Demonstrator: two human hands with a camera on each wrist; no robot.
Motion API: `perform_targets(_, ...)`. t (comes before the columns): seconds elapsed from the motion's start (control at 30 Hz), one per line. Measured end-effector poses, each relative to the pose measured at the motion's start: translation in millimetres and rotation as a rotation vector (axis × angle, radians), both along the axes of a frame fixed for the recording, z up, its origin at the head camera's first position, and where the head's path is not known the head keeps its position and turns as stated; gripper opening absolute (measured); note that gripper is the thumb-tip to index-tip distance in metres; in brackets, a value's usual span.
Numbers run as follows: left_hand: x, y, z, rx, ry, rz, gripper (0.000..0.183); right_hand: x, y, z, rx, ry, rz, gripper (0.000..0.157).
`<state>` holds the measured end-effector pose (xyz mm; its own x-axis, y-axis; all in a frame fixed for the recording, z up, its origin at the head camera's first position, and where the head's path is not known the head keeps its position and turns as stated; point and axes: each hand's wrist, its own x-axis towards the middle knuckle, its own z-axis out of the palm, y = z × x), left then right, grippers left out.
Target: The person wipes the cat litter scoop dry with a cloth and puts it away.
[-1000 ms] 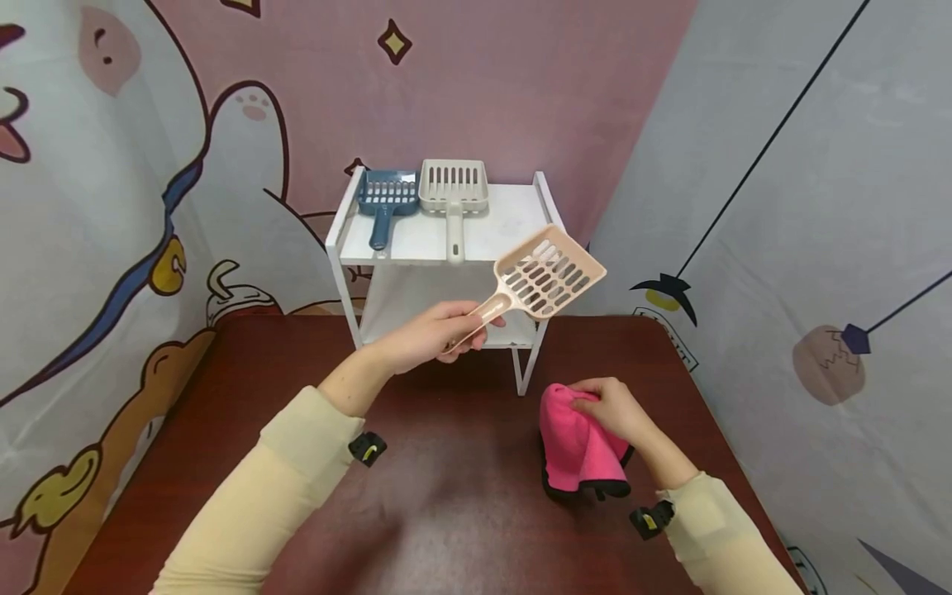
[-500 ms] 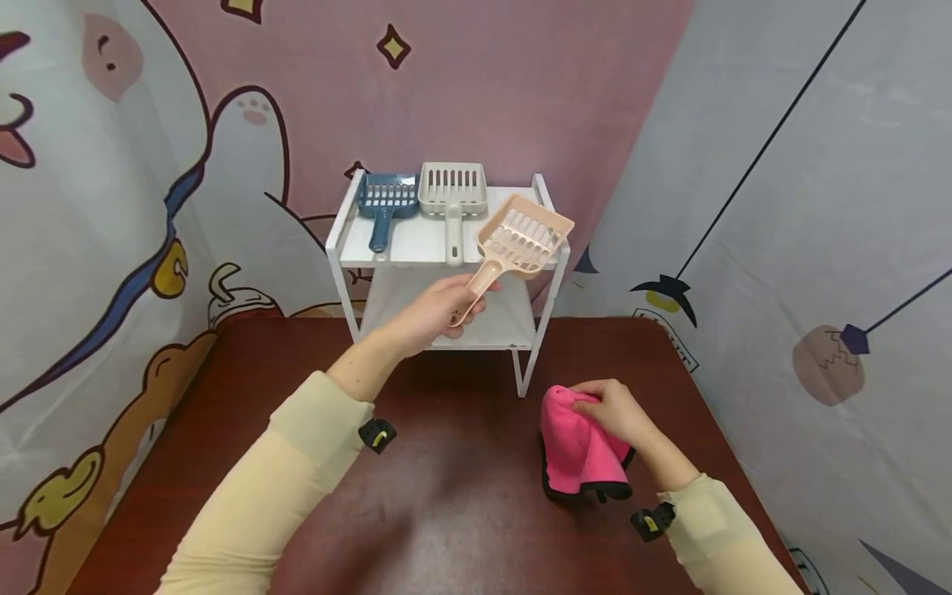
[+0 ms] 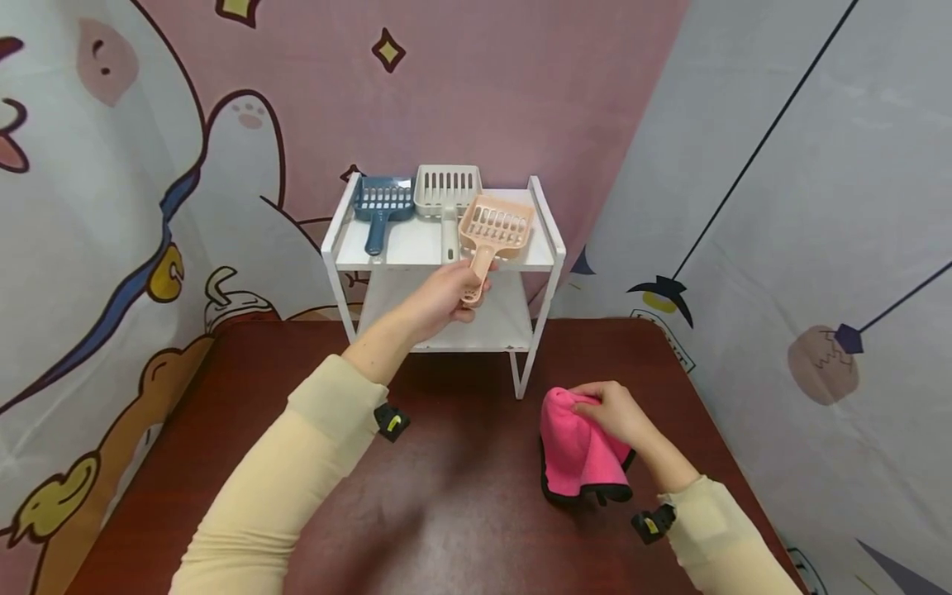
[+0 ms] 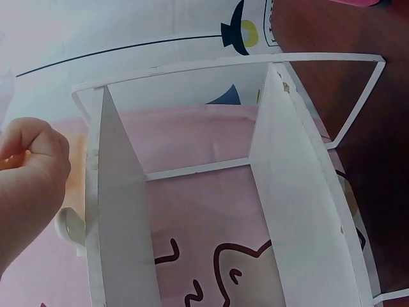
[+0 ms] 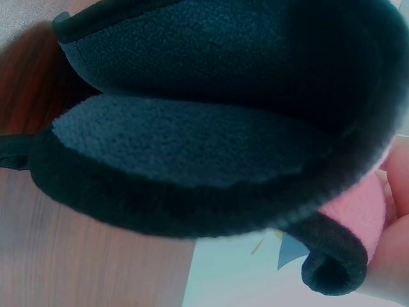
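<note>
My left hand (image 3: 439, 299) grips the handle of a peach slotted litter scoop (image 3: 487, 246), whose head is over the right part of the white rack's top shelf. Whether the scoop touches the shelf I cannot tell. A blue litter scoop (image 3: 377, 227) and an off-white litter scoop (image 3: 449, 216) lie to its left. At the lower right, my right hand (image 3: 617, 411) pinches the top of a pink cloth piece (image 3: 568, 450) with black edging. The right wrist view shows its dark fuzzy lining (image 5: 179, 137), a rolled loop and part of my fingers.
The two-level white rack (image 3: 550, 235) stands at the back of the dark red-brown table (image 3: 461, 512). Its lower shelf (image 4: 291, 173) shows in the left wrist view. Printed curtains (image 3: 521, 91) hang close behind and at both sides.
My left hand has brought the peach scoop left and back over the top shelf, its head now turned more upright. My right hand and the pink cloth have stayed put.
</note>
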<state>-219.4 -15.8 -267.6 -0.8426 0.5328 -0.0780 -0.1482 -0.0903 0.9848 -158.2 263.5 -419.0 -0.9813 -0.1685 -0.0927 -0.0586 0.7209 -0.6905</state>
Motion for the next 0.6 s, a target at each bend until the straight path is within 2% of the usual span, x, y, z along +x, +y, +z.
perform_targets(0.17,-4.5,3.5,0.3,-0.013,0.008,0.001,0.038,-0.1,0.5,-0.9,0.002,0.013,0.008,0.025)
perform_targets(0.4,-11.2,12.2,-0.4,-0.057,0.045,-0.002,0.013,1.0,1.1,-1.2,-0.002,0.007,0.001,0.025)
perform_targets(0.6,-14.1,18.2,3.6,-0.099,0.072,-0.008,0.012,0.8,2.0,-2.2,0.002,0.002,-0.006,0.025)
